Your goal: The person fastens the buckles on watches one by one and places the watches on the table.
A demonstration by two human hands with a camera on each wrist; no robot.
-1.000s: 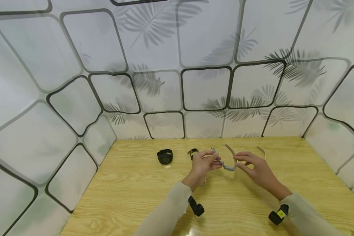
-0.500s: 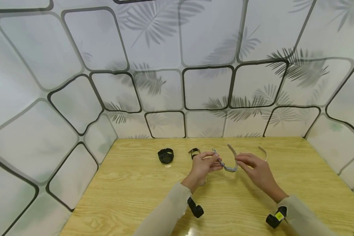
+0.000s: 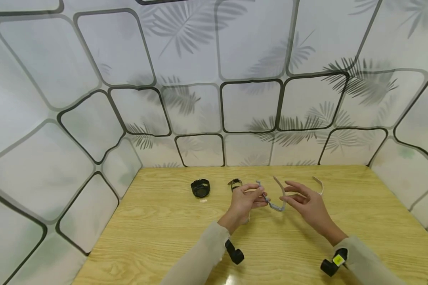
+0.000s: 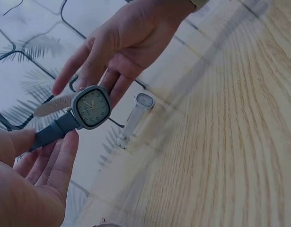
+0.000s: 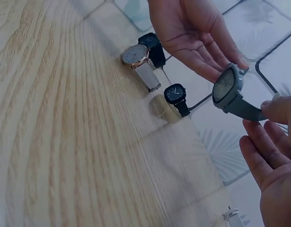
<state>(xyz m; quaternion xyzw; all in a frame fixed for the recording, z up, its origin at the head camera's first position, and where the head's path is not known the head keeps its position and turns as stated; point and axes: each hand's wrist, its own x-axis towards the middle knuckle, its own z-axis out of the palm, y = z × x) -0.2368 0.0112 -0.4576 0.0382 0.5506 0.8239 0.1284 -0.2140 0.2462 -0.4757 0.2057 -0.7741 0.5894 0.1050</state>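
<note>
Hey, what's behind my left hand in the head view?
Beyond the left hand, a small black watch shows, its near part covered. Only a sliver of a pale watch shows; the rest is covered.

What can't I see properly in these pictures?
Head view: most of the rose-gold watch, behind the left hand and wrist.
Head view: the time on the blue watch, too small to read.
Right wrist view: most of the white watch, cut off by the bottom edge.

Hands (image 5: 281, 187) cut off in wrist views, white watch (image 5: 234, 219) cropped
</note>
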